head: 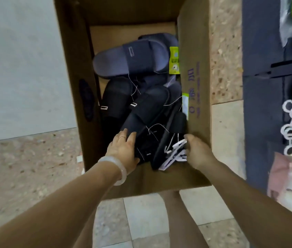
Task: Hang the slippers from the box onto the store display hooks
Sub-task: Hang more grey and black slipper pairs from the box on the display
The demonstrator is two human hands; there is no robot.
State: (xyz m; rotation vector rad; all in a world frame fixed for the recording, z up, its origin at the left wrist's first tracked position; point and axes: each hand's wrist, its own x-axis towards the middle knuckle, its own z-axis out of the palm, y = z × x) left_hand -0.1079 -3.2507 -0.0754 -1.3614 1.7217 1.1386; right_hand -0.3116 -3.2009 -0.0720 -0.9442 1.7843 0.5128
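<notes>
Barely started tbh: box (194, 83) full of slippers (138, 59), left hand (123, 151) fingers flat, slightly spread on a near pair, right hand (198, 151) pinching white hangers (176, 149), nothing hung.

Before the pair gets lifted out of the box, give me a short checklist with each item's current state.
1. Left hand on the near dark slipper: ok, fingers rest on it.
2. Right hand at the white hangers: ok, touching; firm grip cannot tell.
3. Pair tied together: cannot tell, loose white threads show.
4. Blue-grey slipper off the chosen pair: ok, lies farther back.
5. Cardboard box open above: ok.
6. Free display hook: cannot tell.
</notes>
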